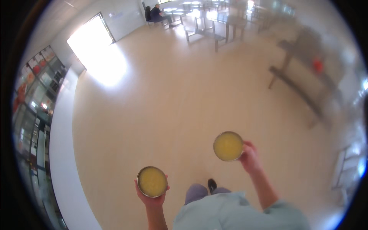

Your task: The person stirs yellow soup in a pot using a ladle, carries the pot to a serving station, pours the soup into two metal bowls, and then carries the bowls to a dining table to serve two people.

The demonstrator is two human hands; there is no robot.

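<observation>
Two round metal-rimmed bowls hold a yellow, soup-like liquid. My left hand (pixel 149 199) is wrapped round the lower-left bowl (pixel 152 181) from below, with fingertips showing at both sides of it. Farther out and to the right, my right hand (pixel 250 156) grips the other bowl (pixel 228 146) by its right side. Both bowls look about level, and their undersides are hidden. They are held apart from each other, above the beige floor (pixel 165 103).
A long white counter (pixel 63 126) with glazed shelves (pixel 36 119) runs along the left. A bright doorway (pixel 92 36) opens at far left. Tables with benches (pixel 207 30) stand ahead, where two people (pixel 156 14) sit. A blurred bench (pixel 295 90) and table bearing something red (pixel 317 65) are at right.
</observation>
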